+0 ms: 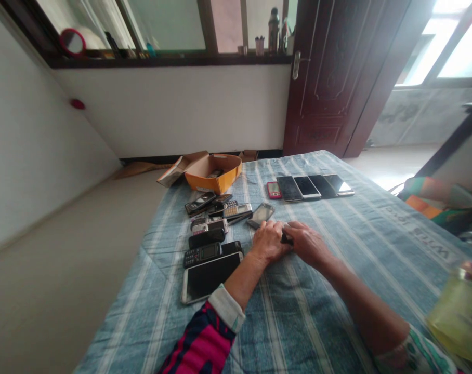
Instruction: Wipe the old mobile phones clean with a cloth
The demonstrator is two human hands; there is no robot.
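Over the middle of the bed, my left hand (269,242) and my right hand (305,242) meet with fingers curled round a small black object (286,238). Mostly covered by the fingers, its kind cannot be made out. Just beyond my left hand lies a grey phone (262,214) with a pale screen. To the left, several old phones lie in a loose pile, among them a keypad phone (203,253) and a silver keypad phone (236,210). Nearest my left forearm is a large white-framed phone (209,278) with a dark screen.
An open orange box (216,182) with something dark inside stands at the bed's far edge. Right of it, a red phone (274,190) and several flat smartphones (306,187) form a row. A yellowish bag (456,314) lies at right on the striped blue sheet (298,322).
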